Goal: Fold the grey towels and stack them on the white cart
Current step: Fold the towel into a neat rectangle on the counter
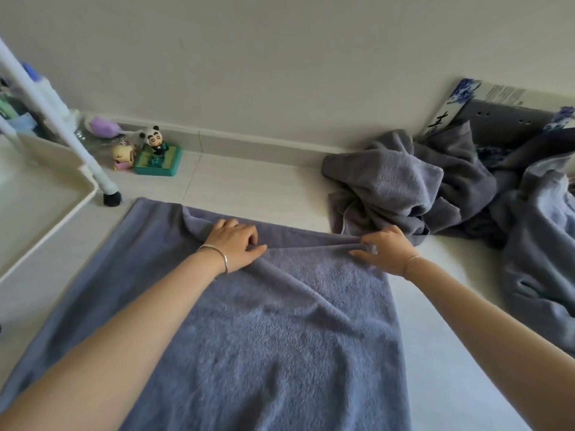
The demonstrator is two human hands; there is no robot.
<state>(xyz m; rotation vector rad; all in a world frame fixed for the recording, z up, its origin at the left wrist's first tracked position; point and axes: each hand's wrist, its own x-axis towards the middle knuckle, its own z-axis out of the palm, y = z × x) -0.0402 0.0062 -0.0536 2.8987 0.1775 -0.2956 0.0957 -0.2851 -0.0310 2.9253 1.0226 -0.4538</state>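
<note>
Pale floor (255,178), grey towel (280,331), far edge in both hands' grip: left hand (236,247), right hand (385,253).

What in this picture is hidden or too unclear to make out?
- Pile of towels, head view: bunched and cut by the right edge, so their number is unclear.
- Cart: cut by the left edge; only a tray corner and a leg show.
- Left hand and right hand: fingertips buried in the spread towel.
</note>
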